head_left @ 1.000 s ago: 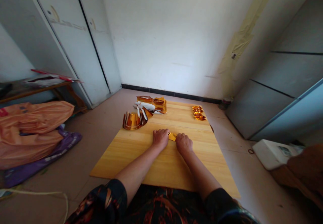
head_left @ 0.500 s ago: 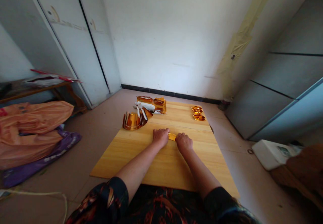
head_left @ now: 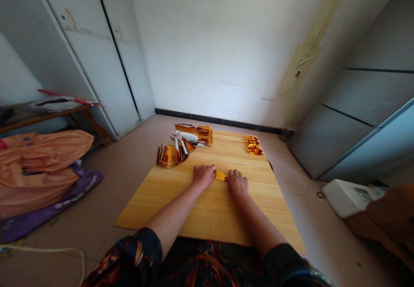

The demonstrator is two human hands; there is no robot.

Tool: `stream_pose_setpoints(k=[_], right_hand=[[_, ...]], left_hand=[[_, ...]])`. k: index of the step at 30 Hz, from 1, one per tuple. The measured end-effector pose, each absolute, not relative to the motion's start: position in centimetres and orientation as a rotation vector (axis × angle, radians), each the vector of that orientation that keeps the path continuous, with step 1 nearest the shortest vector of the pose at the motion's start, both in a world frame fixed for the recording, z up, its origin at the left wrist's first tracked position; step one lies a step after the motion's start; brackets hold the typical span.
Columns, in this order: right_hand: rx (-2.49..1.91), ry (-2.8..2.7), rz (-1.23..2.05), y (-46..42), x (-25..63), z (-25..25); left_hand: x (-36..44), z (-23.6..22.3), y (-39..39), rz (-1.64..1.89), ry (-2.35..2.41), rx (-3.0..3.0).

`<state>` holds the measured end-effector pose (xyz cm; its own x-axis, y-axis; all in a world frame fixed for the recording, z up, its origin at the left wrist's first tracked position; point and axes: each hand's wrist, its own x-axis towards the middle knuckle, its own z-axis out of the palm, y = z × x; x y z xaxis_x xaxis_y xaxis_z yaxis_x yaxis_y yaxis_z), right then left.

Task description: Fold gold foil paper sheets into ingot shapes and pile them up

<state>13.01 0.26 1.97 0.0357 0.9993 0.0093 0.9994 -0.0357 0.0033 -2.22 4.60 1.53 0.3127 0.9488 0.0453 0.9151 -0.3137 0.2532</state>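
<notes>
A small folded piece of gold foil paper lies low over the wooden board, between my two hands. My left hand is closed on its left end, with the fingers curled. At the other end, my right hand grips the foil paper in the same way. My fingertips and the ends of the paper are partly hidden. Toward the far right corner sit several folded gold foil pieces. Curled gold foil sheets stand at the left edge, and a stack of gold sheets lies behind them.
The wooden board reaches from my lap toward the white wall. A purple bag and orange cloth lie on the floor at left. On the right are a white box and a grey cabinet.
My hands have moved slightly apart, the left one leftward and the right one rightward. More of the gold foil paper shows between them.
</notes>
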Motion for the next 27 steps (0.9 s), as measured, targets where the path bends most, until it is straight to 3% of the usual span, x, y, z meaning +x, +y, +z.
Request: stream_pose_setpoints(k=[6,14,27], right_hand=[[-1.834,-2.475,-0.037,0.7,13.4,1.2],[-1.683,-2.453,0.068,0.7,15.0,1.1],[-2.221,-2.098,0.3,1.7,11.6,2.4]], left_hand=[[-2.8,1.0,4.4,0.441,1.464,2.55],[-4.1,0.1,4.3,0.43,1.275,2.655],[-4.3,0.1,3.5,0.503,1.613,2.321]])
